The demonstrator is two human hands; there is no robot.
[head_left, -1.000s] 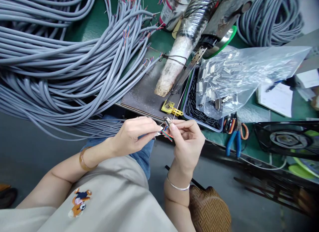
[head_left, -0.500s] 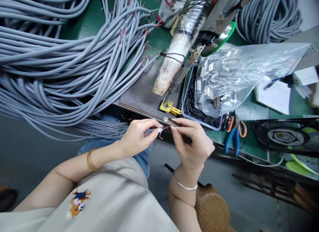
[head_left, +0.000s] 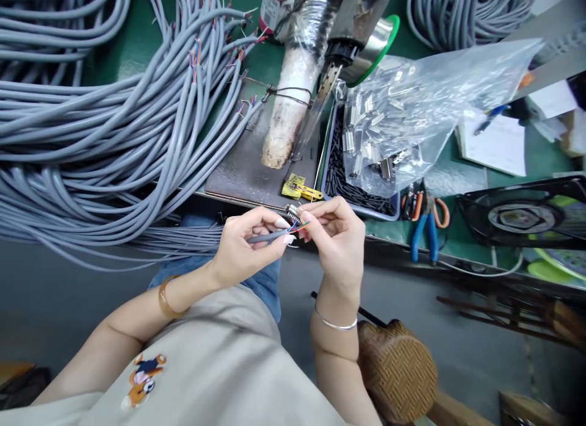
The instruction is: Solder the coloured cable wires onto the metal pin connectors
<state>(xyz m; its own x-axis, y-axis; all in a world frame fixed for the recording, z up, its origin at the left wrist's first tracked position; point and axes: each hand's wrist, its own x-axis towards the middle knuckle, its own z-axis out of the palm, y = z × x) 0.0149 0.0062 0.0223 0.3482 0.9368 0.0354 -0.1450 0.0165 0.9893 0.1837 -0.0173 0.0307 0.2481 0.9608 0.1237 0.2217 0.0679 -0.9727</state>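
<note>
Connector (head_left: 293,215) is being held in front of the body, just off the front edge of the counter (head_left: 121,60), by the right hand (head_left: 336,237), which is being kept clamped on it with thumb and fingers. It is being pointed out to the left from these fingertips, so the right hand is the nearer one. By the left hand (head_left: 249,243), the cable (head_left: 270,236) is being pinched near its end, and its fingertips are being placed just beside the connector. The long axis of the cable is being laid almost sideways, rising a little to the right, while the connector is being slanted across it. Between both hands, thin wires (head_left: 295,228) in blue, red and green are being spread; whether any is being joined to the connector cannot be told.

Bright metal is being shown by the connector, with a comb-like row of pins. The cable is being covered by a smooth, round, grey jacket. Behind, a dark flat plate (head_left: 233,176) is being seen, and a crinkled clear bag (head_left: 458,78) of shiny metal parts is being supported over a tray (head_left: 389,215) of short black pieces (head_left: 336,169).
</note>
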